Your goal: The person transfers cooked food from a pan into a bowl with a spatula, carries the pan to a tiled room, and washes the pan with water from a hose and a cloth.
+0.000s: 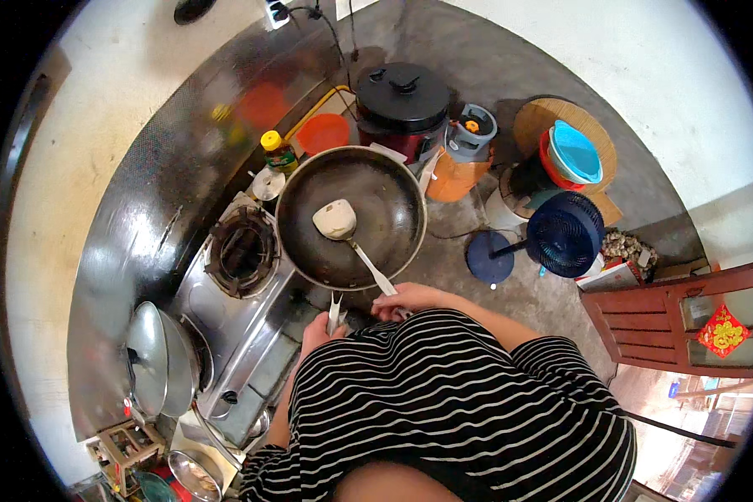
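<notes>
A large dark wok (376, 188) is in front of me, lifted off the gas burner and to its right. My left hand (320, 331) grips the metal wok handle (334, 314) at the near rim. My right hand (403, 301) is closed on the handle of a metal spatula (371, 267). The spatula's blade lies over the inside of the wok and bears a pale, whitish lump (336, 218). The rest of the wok's inside holds only small specks. Folds of the striped shirt partly hide both hands.
The gas stove (210, 301) with its bare burner (241, 250) is at left. Beyond the wok are a yellow-capped bottle (280, 154), an orange-red basin (324, 133) and a black-lidded cooker (403, 100). A lidded pan (163, 364) sits near left; a blue fan (565, 234) stands right.
</notes>
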Motion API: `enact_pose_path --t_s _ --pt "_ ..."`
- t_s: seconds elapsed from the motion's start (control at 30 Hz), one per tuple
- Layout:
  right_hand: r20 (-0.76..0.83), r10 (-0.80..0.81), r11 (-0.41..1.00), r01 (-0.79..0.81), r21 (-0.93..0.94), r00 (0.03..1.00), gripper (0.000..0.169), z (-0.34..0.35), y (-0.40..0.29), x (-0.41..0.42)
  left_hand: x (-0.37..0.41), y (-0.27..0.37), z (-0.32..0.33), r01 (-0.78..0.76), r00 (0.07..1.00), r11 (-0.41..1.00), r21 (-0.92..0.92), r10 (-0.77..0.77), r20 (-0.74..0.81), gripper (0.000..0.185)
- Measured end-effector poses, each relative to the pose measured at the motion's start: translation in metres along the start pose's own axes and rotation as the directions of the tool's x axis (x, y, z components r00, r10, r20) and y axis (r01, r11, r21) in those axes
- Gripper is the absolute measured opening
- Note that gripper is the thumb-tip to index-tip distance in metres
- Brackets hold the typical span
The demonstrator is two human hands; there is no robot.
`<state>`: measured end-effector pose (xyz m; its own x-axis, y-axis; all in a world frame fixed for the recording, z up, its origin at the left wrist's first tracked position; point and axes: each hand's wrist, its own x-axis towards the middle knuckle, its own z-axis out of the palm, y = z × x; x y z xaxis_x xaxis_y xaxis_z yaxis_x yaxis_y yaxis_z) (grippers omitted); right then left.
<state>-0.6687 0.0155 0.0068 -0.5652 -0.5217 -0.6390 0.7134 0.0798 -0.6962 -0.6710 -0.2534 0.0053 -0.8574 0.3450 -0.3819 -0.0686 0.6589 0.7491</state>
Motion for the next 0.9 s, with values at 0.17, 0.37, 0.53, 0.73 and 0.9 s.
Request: enact_pose_path --t_s 0.17,0.37,0.53,0.73,0.9 --pt "0.033 -0.107 0.934 0.089 0.346 0.994 0.04 0.017 0.04 -0.023 0.0 0.045 0.035 -0.148 0.988 0.983 0.111 0.141 0.067 0.033" --pt "-0.212 -0.375 0.757 0.43 0.492 0.902 0.039 0.027 0.063 -0.074 -0.018 0.113 0.091 -0.407 0.905 0.912 -0.053 0.411 0.109 0.038" --pt "-0.576 -0.491 0.653 0.714 0.253 0.654 0.026 0.036 0.083 -0.114 -0.021 0.153 0.12 -0.584 0.794 0.811 -0.034 0.579 0.189 0.039" --pt "-0.797 -0.464 0.456 0.876 0.159 0.386 0.017 0.064 0.1 -0.167 -0.028 0.186 0.148 -0.684 0.648 0.728 -0.032 0.628 0.432 0.036" --pt "-0.919 -0.335 0.404 0.913 0.06 0.208 0.027 0.081 0.138 -0.178 -0.035 0.191 0.183 -0.773 0.464 0.62 -0.135 0.697 0.547 0.038"
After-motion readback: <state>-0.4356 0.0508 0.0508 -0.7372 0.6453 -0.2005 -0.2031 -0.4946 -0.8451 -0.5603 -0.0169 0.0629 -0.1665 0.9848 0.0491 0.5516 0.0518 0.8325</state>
